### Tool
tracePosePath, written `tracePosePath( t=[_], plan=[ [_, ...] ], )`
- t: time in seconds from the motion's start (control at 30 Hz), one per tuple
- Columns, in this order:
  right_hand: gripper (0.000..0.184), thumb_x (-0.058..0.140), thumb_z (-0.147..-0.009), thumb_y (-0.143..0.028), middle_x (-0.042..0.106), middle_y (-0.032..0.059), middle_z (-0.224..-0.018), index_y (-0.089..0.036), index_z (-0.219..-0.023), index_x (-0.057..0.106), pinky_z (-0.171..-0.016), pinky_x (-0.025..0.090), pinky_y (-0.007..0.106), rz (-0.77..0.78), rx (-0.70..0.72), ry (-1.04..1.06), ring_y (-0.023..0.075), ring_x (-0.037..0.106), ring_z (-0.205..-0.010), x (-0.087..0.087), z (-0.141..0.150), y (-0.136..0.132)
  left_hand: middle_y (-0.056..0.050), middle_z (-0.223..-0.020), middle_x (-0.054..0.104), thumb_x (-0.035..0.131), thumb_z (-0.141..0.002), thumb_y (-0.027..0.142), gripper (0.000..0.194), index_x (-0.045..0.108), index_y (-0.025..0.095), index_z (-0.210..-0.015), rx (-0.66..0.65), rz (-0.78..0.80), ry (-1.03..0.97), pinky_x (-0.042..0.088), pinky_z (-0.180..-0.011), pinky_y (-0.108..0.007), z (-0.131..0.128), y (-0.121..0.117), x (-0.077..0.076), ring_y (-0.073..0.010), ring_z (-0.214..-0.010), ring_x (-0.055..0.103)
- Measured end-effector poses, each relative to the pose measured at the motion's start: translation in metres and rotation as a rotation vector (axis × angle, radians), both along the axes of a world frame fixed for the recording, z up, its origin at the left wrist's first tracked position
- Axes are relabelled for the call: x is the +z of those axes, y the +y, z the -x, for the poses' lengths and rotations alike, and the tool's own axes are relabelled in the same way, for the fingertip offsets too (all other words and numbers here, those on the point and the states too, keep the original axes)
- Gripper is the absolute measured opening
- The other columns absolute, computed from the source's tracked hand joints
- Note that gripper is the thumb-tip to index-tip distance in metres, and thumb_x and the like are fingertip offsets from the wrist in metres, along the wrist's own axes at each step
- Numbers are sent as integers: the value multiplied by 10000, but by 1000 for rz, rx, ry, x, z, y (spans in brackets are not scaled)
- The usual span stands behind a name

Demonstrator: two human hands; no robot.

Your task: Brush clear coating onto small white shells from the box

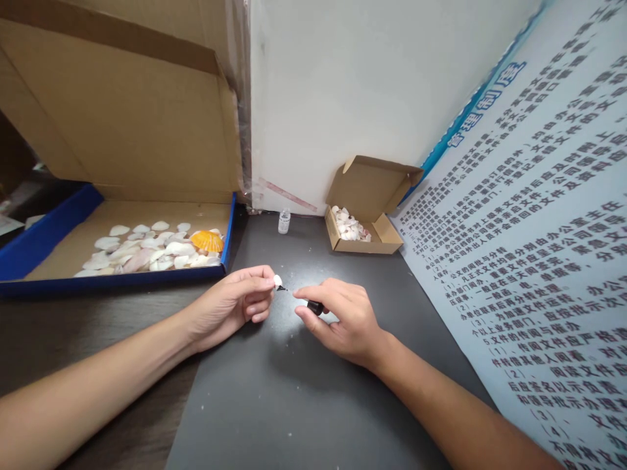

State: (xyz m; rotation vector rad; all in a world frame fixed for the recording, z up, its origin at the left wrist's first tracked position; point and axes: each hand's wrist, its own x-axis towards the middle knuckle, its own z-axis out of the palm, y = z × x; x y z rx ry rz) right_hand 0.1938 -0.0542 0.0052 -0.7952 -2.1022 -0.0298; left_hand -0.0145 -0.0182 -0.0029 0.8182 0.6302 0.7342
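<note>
From where I stand, taking the spot between the two hands as the clock's centre and twelve as straight ahead of the person, a pale wall point(362, 91) rises at twelve. A big printed poster point(519, 248) covers the side from two o'clock round to four. Below is the dark grey table point(235, 411), dotted with white specks. At ten o'clock lies a blue-sided box point(53, 215), its brown lid standing up, with a pile of shells point(147, 249) toward its near right corner. Between one and two sits a little brown box point(362, 247), also open, heaped with pale shells point(347, 224) on its left side.

The right hand point(337, 316) is at three, its forefinger stretched toward nine; the left hand point(247, 294) is at nine, lower fingers curled in. The hands do not touch.

An orange shell point(207, 241) rests on top of the pile's right end, and a small clear bottle point(284, 221) with a pale label stands upright at twelve, near the wall. The right fingers grasp a short black cap point(315, 307). The left thumb and forefinger pinch a small white shell point(277, 281), held above the table. By its lower edge shows a dark tip point(281, 288); I can't tell what it belongs to.
</note>
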Motion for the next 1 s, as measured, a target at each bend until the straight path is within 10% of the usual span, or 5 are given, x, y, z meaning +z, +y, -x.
tracePosePath(
  t=[1.0],
  plan=[
    [173,524,-970,-245,628,-12,-644,-186,-844,627,-519,395,237,69,-21,15,97,507,-510,3,-3,-2,82,-542,358,743,-811,308,210,576,188,-767,-19,-41,58,300,-468,-173,-3,-3,3,-62,-482,247]
  ],
)
